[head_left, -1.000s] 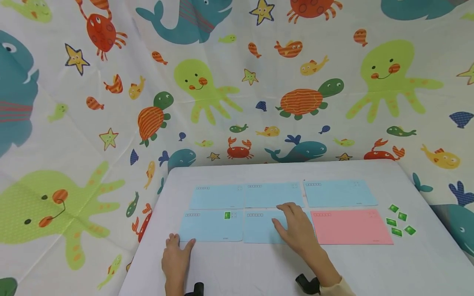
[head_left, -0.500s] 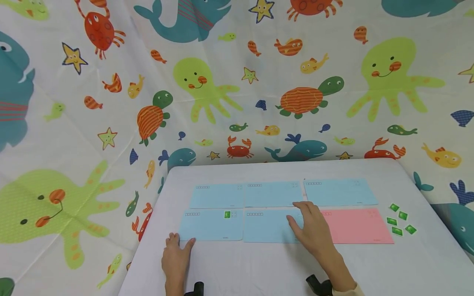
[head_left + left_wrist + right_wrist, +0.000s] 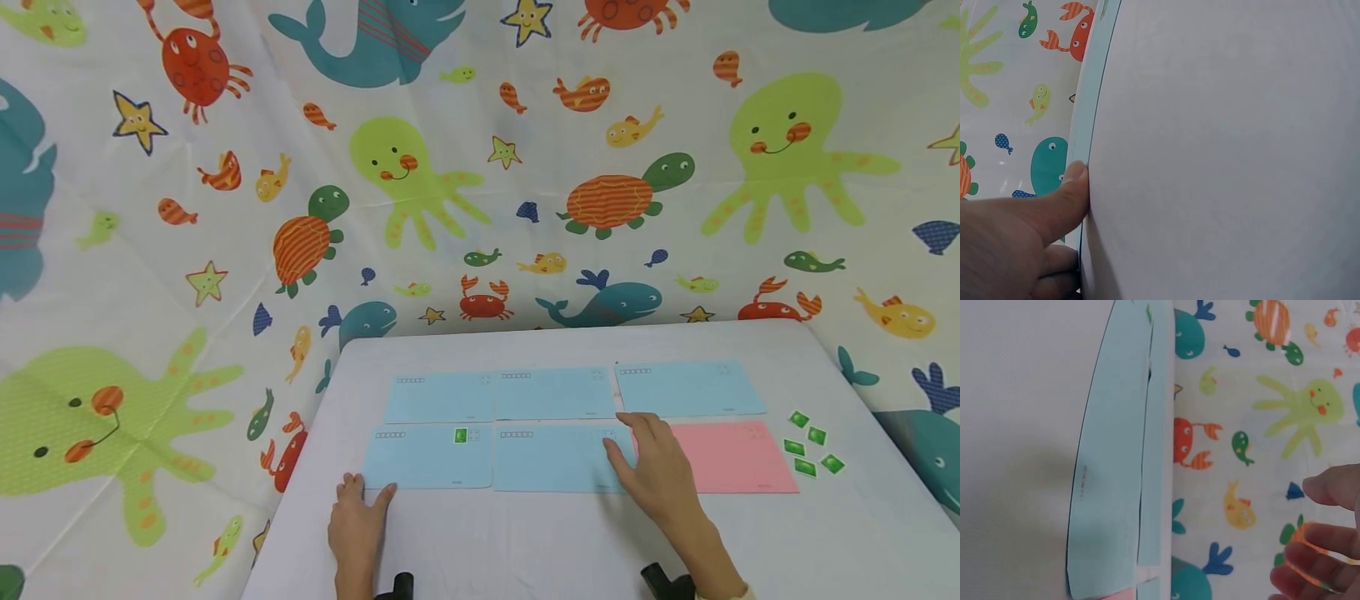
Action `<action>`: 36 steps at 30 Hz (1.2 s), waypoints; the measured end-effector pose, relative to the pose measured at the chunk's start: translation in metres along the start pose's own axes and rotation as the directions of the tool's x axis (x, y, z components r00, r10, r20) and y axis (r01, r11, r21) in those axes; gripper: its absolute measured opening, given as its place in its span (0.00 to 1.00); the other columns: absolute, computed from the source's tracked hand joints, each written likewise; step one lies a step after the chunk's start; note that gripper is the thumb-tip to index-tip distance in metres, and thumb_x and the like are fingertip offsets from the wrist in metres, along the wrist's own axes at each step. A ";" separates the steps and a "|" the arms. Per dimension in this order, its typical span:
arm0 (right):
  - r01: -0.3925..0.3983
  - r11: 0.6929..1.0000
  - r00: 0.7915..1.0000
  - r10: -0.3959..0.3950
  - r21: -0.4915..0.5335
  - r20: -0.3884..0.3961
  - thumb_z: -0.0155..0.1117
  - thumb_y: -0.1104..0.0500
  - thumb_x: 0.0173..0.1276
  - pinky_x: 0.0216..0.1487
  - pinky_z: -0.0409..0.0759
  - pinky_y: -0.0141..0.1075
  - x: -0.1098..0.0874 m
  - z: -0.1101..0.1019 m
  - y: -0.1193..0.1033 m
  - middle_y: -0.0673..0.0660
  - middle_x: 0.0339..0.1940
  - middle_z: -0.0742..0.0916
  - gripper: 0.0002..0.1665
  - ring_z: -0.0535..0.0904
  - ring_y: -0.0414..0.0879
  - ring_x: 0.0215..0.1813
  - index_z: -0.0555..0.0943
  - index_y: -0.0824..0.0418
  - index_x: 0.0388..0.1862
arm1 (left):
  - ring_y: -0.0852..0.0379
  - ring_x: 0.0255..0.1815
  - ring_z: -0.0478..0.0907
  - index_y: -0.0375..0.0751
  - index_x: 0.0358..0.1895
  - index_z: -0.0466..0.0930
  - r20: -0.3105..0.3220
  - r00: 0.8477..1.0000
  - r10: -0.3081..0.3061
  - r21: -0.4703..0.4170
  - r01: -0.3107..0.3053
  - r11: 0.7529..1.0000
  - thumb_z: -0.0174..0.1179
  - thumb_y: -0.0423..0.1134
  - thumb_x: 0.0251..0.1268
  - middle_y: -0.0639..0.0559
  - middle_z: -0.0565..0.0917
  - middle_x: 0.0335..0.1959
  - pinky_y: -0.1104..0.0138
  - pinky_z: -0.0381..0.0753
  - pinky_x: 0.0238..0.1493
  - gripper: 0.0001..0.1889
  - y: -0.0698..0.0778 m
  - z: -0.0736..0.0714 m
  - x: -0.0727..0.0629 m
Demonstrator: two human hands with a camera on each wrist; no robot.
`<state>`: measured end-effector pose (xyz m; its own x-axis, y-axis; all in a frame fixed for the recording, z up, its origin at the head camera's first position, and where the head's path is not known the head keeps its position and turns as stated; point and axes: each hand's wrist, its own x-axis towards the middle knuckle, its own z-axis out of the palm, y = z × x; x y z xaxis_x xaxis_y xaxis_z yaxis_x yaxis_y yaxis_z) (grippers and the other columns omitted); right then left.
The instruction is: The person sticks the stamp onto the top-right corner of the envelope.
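Note:
My left hand [image 3: 357, 525] rests at the lower left corner of the front left blue envelope [image 3: 420, 462], thumb along its near edge. That envelope bears one green stamp [image 3: 461, 436] near its upper right corner. In the left wrist view the thumb [image 3: 1074, 181] lies against the blue edge. My right hand [image 3: 660, 471] hovers with loosely bent fingers and nothing in them. It overlaps the right end of the front middle blue envelope [image 3: 551, 462] and the left part of the pink envelope [image 3: 742, 458], hiding both there.
Behind lie the left blue envelope [image 3: 438, 398], the middle one [image 3: 551, 396] and the right one [image 3: 690, 392]. Several green stamps [image 3: 806, 469] lie loose right of the pink envelope. All rest on a white table [image 3: 480, 550], before a cloth printed with sea animals [image 3: 480, 208].
My right hand has moved to the right, from over the front middle envelope toward the pink one, uncovering more of the blue envelope. The left hand has stayed in place.

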<state>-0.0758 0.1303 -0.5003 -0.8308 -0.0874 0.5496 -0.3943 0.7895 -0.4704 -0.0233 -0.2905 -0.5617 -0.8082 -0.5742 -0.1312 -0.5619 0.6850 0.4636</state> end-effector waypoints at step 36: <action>-0.177 0.984 0.983 0.175 -0.036 -0.056 0.76 0.62 0.55 0.39 0.69 0.25 -0.018 -0.037 0.028 0.66 0.49 0.83 0.28 0.79 0.56 0.44 0.79 0.71 0.54 | 0.26 0.76 0.55 0.20 0.70 0.63 0.008 1.000 0.017 0.005 -0.017 1.000 0.67 0.48 0.63 0.24 0.58 0.73 0.34 0.56 0.72 0.41 -0.003 -0.006 0.000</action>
<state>-0.0569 0.1766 -0.4982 -0.8638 0.0860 0.4964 -0.2267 0.8135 -0.5355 -0.0206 -0.2951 -0.5581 -0.8188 -0.5591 -0.1301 -0.5492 0.6969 0.4612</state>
